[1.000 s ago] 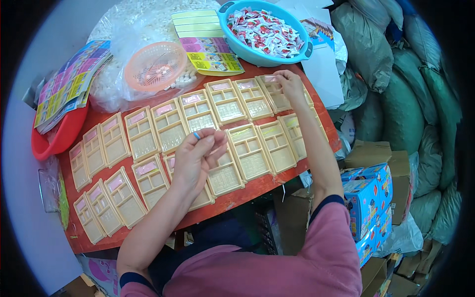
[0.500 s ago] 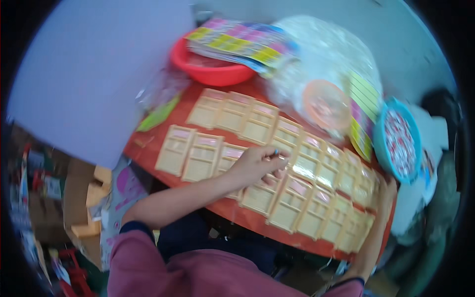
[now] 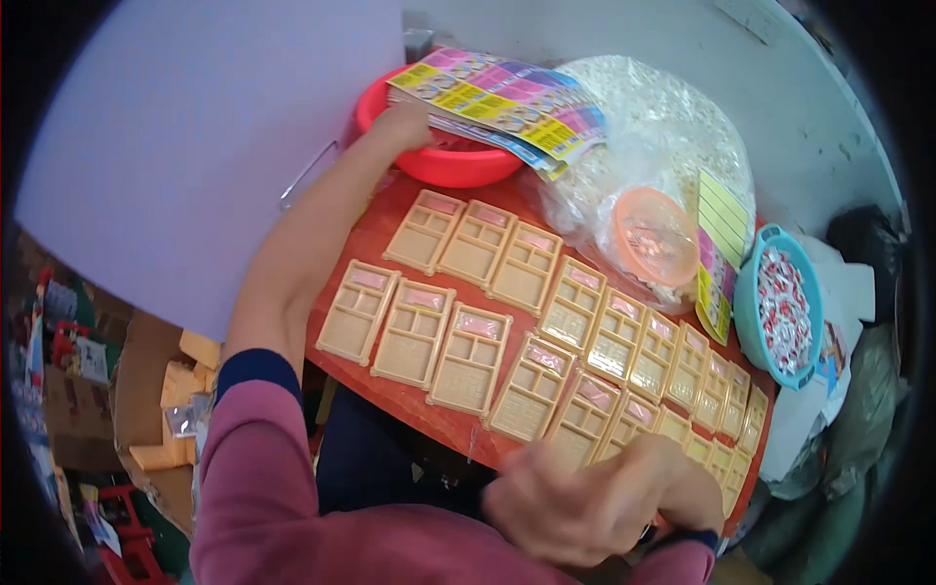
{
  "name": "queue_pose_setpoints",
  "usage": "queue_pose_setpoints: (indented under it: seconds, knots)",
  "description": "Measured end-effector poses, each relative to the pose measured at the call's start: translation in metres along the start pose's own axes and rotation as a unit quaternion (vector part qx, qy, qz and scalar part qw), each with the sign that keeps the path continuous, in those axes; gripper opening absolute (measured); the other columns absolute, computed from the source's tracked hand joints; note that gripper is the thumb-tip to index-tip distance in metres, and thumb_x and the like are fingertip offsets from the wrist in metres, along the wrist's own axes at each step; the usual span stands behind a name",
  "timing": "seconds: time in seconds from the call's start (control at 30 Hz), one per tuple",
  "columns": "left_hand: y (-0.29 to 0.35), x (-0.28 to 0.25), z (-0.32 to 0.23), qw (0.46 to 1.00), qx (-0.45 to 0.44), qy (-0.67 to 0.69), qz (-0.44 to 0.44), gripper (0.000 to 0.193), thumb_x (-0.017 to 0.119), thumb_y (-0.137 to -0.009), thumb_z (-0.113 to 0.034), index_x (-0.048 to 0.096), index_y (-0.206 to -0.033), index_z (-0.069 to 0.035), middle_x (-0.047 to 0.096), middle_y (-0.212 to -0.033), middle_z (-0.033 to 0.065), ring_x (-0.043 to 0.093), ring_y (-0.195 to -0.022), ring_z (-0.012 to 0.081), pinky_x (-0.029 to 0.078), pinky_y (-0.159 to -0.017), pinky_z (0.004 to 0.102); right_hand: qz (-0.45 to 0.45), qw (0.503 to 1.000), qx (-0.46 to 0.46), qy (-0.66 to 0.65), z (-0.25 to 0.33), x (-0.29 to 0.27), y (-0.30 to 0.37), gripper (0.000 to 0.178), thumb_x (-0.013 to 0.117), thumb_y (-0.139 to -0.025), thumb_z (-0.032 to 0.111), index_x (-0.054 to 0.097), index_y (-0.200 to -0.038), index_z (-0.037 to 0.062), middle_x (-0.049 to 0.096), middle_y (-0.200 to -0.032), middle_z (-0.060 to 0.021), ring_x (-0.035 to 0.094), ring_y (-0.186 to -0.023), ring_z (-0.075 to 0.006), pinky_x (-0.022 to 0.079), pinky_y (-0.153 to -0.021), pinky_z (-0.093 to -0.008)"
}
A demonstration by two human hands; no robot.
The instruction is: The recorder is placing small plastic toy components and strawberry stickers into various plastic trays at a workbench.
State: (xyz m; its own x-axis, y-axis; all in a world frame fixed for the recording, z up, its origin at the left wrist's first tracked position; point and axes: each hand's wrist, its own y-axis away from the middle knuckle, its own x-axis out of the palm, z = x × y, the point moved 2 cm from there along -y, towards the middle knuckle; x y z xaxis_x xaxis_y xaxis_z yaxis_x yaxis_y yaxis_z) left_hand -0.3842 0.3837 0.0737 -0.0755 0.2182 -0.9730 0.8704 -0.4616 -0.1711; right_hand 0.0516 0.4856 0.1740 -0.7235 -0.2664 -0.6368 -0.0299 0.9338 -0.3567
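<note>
My left hand (image 3: 404, 129) reaches into the red bowl (image 3: 458, 173) at the back of the table, beneath the edge of a stack of printed sheets (image 3: 497, 96). Its fingers are mostly hidden there. Close to my body, over the near table edge, my right hand (image 3: 585, 499) is blurred by motion; its fingers look bent, but what they hold, if anything, cannot be made out. Two rows of beige plastic compartment trays (image 3: 470, 363) lie across the table, several with small pink packets (image 3: 485, 325) in their top compartments.
A peach bowl (image 3: 655, 234) sits by a large clear bag (image 3: 653, 117) of pale pieces. At the right stands a blue basket (image 3: 749, 302) of red-and-white wrapped pieces. An open cardboard box (image 3: 146, 400) is left of the red table (image 3: 390, 405).
My left hand has gone from above the middle trays back into the red bowl. My right hand has come from the table's right edge to the near edge before my body.
</note>
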Motion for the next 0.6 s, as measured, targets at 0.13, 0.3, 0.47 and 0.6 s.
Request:
queue_pose_setpoints:
  seconds: [0.13, 0.3, 0.47, 0.6]
  knots:
    - [-0.049, 0.047, 0.041, 0.897, 0.224, -0.29, 0.246, 0.042, 0.047, -0.083, -0.03, 0.057, -0.119, -0.01, 0.054, -0.123, 0.0164, 0.051, -0.114, 0.0296, 0.036, -0.1, 0.0409, -0.216, 0.97, 0.071, 0.084, -0.007, 0.03, -0.033, 0.017, 0.045, -0.079, 0.009, 0.06, -0.073, 0.0033, 0.064, -0.073, -0.0036, 0.062, -0.069, -0.0141, 0.028, -0.105, -0.0276]
    - [-0.044, 0.055, 0.009, 0.93, 0.264, -0.203, 0.156, 0.049, 0.049, -0.082, -0.03, 0.049, -0.127, -0.01, 0.046, -0.133, 0.0135, 0.046, -0.119, 0.0281, 0.035, -0.1, 0.0401, -0.162, 0.977, 0.139, 0.008, 0.001, 0.033, -0.036, 0.013, 0.048, -0.079, 0.007, 0.059, -0.075, -0.0001, 0.064, -0.074, -0.0037, 0.063, -0.072, -0.012, 0.02, -0.113, -0.031]
    - [-0.045, 0.046, 0.001, 0.967, 0.159, -0.092, 0.174, 0.054, 0.054, -0.078, -0.021, 0.045, -0.13, -0.011, 0.04, -0.137, 0.0153, 0.043, -0.123, 0.0276, 0.033, -0.103, 0.0386, -0.199, 0.965, 0.127, 0.117, -0.017, 0.045, -0.027, 0.014, 0.047, -0.08, 0.009, 0.057, -0.077, -0.0007, 0.063, -0.071, -0.0039, 0.062, -0.072, -0.0123, 0.017, -0.114, -0.0297]
    - [-0.033, 0.037, 0.002, 0.982, 0.061, -0.04, 0.174, 0.059, 0.056, -0.076, -0.016, 0.043, -0.133, -0.011, 0.037, -0.14, 0.0163, 0.04, -0.125, 0.0273, 0.031, -0.104, 0.0376, -0.139, 0.967, 0.213, 0.005, 0.009, 0.04, -0.041, 0.016, 0.045, -0.081, 0.009, 0.057, -0.079, -0.0018, 0.063, -0.072, -0.0037, 0.062, -0.071, -0.0137, 0.015, -0.114, -0.0288]
